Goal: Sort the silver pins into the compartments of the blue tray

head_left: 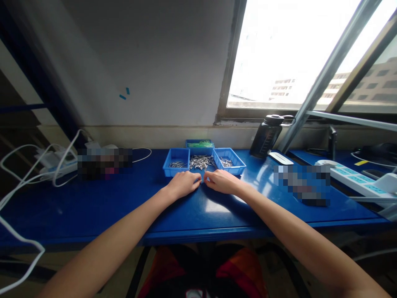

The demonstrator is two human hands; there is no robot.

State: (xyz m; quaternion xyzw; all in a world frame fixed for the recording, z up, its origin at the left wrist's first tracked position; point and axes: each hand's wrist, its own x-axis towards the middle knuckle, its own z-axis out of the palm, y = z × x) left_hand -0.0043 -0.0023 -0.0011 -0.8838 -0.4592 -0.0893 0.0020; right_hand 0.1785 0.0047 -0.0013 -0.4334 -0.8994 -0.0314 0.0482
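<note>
My left hand [183, 184] and my right hand [221, 181] meet over the table, fingertips pinched and almost touching. Something tiny sits between them, too small to name. Just beyond lies a loose pile of thin, shiny metal pieces [202, 161], heaped on the tabletop. A blue plastic bin [167, 163] with some of these pieces stands behind my left hand. Behind my right hand is another blue bin [238, 169], also holding such pieces. At the back, a third blue bin [187, 145] contains green material [200, 143].
The blue table [124, 211] runs along a wall under a window. On the right are a black bottle [266, 136], a white flat object [281, 158], a power strip [356, 180] and a blurred-out item. White cables [23, 231] and another blurred patch occupy the left.
</note>
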